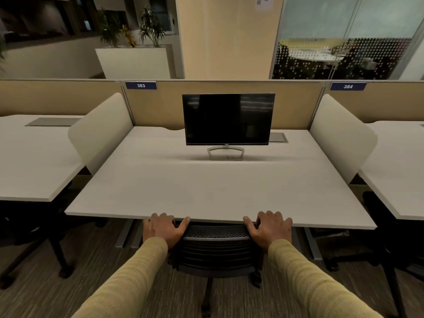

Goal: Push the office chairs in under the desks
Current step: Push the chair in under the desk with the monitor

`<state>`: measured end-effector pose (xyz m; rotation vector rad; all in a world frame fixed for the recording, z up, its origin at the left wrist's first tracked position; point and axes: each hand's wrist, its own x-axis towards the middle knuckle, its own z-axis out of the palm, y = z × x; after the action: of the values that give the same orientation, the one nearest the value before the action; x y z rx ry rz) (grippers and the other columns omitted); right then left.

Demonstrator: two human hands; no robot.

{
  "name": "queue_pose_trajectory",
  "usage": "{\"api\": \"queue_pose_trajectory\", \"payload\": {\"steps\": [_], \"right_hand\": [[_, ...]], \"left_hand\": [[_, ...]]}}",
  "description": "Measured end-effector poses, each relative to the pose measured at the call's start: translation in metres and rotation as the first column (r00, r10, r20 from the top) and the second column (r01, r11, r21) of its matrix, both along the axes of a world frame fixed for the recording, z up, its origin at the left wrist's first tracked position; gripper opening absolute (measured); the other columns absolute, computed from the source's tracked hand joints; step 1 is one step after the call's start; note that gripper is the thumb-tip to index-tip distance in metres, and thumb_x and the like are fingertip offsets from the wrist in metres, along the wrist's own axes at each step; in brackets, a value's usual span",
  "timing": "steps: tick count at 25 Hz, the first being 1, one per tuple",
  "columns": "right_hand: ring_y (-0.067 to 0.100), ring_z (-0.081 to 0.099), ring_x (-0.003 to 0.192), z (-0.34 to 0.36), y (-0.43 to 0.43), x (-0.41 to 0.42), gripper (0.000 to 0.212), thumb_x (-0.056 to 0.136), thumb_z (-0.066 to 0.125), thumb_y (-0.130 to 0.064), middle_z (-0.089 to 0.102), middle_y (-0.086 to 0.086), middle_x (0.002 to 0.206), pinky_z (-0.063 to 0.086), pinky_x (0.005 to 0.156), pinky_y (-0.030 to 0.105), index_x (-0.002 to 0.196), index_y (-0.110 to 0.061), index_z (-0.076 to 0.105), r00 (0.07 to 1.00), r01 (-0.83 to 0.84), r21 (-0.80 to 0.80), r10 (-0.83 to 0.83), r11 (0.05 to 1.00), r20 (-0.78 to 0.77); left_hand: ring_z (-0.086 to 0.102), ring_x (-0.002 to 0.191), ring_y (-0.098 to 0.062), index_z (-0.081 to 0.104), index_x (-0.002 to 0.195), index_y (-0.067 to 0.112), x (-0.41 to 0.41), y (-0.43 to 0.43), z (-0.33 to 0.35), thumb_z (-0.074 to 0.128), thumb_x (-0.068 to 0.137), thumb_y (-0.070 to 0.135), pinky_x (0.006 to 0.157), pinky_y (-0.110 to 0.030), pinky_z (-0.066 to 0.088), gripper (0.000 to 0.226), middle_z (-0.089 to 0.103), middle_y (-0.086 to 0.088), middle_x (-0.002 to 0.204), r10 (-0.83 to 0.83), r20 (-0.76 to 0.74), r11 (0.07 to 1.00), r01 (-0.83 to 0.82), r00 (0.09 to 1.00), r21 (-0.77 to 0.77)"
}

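Note:
A black mesh-backed office chair (215, 246) stands at the front edge of the pale desk (206, 191) marked 383. Its backrest top touches or nearly touches the desk edge, and the seat is hidden under the desk. My left hand (164, 228) grips the left top corner of the backrest. My right hand (269, 227) grips the right top corner. Both hands' fingers curl over the top rail right against the desk edge.
A dark monitor (228, 119) stands at the back of the desk. Curved side screens (101, 131) (341, 136) divide it from neighbouring desks (29, 157) (399, 168). Black chairs stand tucked at left (34, 228) and right (385, 226). Carpet lies underfoot.

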<state>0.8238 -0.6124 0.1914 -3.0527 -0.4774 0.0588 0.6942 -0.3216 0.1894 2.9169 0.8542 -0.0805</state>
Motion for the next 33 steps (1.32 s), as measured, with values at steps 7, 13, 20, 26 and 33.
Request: {"api": "queue_pose_trajectory", "payload": {"steps": [7, 13, 20, 26, 33], "right_hand": [[0.019, 0.052, 0.098, -0.005, 0.011, 0.024, 0.075, 0.079, 0.006, -0.079, 0.06, -0.006, 0.1, 0.034, 0.087, 0.046, 0.097, -0.029, 0.06, 0.999, 0.048, 0.025, -0.049, 0.999, 0.02], [0.019, 0.052, 0.096, -0.009, 0.016, 0.023, 0.067, 0.081, 0.013, -0.078, 0.059, -0.007, 0.096, 0.034, 0.086, 0.045, 0.093, -0.031, 0.059, 0.998, 0.065, 0.005, -0.065, 0.998, 0.021], [0.018, 0.053, 0.103, -0.009, 0.015, 0.017, 0.055, 0.09, 0.022, -0.069, 0.062, -0.006, 0.107, 0.032, 0.096, 0.047, 0.101, -0.029, 0.058, 0.996, 0.086, 0.041, -0.086, 0.995, -0.014], [0.019, 0.032, 0.142, -0.011, -0.003, 0.0, 0.059, 0.098, 0.023, -0.063, 0.049, -0.005, 0.146, 0.014, 0.116, 0.051, 0.138, -0.028, 0.049, 0.998, -0.013, 0.084, 0.019, 0.996, -0.065], [0.023, 0.012, 0.152, -0.001, -0.076, -0.008, 0.072, 0.097, 0.024, -0.067, 0.02, 0.002, 0.164, 0.009, 0.122, 0.048, 0.155, -0.026, 0.021, 0.995, -0.046, 0.153, 0.058, 0.987, -0.078]], "left_hand": [[0.051, 0.105, -0.021, 0.068, 0.094, 0.026, 0.041, 0.02, -0.005, 0.009, 0.077, 0.086, 0.097, -0.045, 0.035, 0.086, 0.063, 0.005, 0.101, -0.033, -0.046, 0.999, 0.034, 0.998, 0.003], [0.051, 0.101, -0.02, 0.067, 0.093, 0.028, 0.042, 0.027, -0.014, 0.004, 0.073, 0.087, 0.093, -0.043, 0.036, 0.088, 0.06, 0.005, 0.097, -0.048, -0.051, 0.999, 0.049, 0.998, 0.012], [0.051, 0.104, -0.021, 0.068, 0.101, 0.026, 0.042, 0.027, -0.014, 0.01, 0.083, 0.082, 0.095, -0.043, 0.034, 0.082, 0.063, 0.003, 0.103, -0.059, -0.044, 0.998, 0.059, 0.997, 0.008], [0.047, 0.119, -0.023, 0.065, 0.117, 0.025, 0.044, 0.008, -0.009, 0.013, 0.096, 0.067, 0.104, -0.046, 0.029, 0.07, 0.058, -0.001, 0.121, -0.071, -0.04, 0.997, 0.072, 0.997, 0.0], [0.042, 0.128, -0.025, 0.054, 0.131, 0.024, 0.072, -0.101, 0.0, 0.012, 0.095, 0.07, 0.112, -0.051, 0.024, 0.072, 0.05, -0.004, 0.137, -0.21, -0.01, 0.978, 0.21, 0.978, -0.009]]}}
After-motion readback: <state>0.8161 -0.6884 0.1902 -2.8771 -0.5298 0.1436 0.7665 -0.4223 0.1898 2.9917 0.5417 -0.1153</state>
